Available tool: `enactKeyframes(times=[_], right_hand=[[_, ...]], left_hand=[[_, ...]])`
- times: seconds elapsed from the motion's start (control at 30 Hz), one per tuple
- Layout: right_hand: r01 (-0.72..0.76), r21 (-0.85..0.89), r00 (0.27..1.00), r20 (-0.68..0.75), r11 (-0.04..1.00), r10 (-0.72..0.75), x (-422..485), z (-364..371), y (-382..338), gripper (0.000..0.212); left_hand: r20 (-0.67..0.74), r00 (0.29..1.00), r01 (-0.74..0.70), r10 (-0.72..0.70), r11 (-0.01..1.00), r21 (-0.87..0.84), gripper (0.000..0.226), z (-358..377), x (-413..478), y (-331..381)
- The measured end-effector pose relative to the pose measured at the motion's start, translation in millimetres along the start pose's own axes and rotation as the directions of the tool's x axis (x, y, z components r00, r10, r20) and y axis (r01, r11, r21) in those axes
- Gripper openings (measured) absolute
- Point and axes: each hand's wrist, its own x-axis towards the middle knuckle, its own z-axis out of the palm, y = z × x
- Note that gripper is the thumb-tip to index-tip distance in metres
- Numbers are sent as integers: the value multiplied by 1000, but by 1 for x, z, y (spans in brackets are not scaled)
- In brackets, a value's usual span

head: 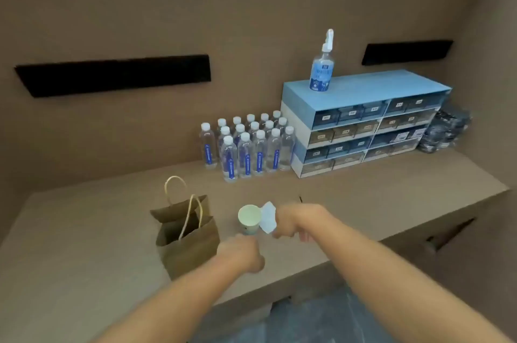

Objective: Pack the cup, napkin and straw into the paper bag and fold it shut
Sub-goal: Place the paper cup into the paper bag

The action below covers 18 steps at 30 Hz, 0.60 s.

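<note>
An open brown paper bag [190, 247] with cord handles stands upright on the counter, left of centre. Just to its right stands a pale green paper cup [249, 216], upright with its mouth open. My left hand [240, 253] is curled right at the near side of the cup's base; its fingers are hidden, so a grip on the cup is unclear. A white napkin [268, 216] sits beside the cup's right rim, and my right hand [291, 223] pinches it. Behind the right hand, a thin dark stick [300, 199] pokes up; it may be the straw.
Several water bottles [246, 144] stand in a cluster at the back wall. To their right is a blue drawer organiser [363, 124] with a spray bottle [321, 68] on top and a dark bundle [444, 130] beside it. The counter's front edge [307, 272] runs under my forearms.
</note>
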Motion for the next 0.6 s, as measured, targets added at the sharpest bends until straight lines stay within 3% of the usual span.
enactKeyframes(times=[0.1,0.2,0.23,0.33,0.37,0.47,0.6], right_hand=[[27,17,999,-35,1000,-26,36,27,7,20],[151,182,977,-180,972,-118,82,49,15,15],[181,260,968,-217,948,-126,99,53,19,17],[205,525,973,-197,826,-117,137,66,27,62],[250,575,965,-217,779,-150,145,67,28,66],[372,623,928,-278,689,-250,170,71,29,57],[391,646,920,-254,655,-298,181,58,29,58]], left_hand=[[0,990,138,-141,969,-203,41,31,21,0],[-75,949,242,-308,857,-455,39,48,48,1],[-97,933,242,-348,802,-546,42,52,59,0],[-94,912,191,-400,615,-765,52,55,84,-3],[-104,912,160,-397,576,-802,52,54,91,-4],[-116,911,95,-395,476,-874,48,48,106,-4],[-66,911,85,-407,341,-936,51,32,109,0]])
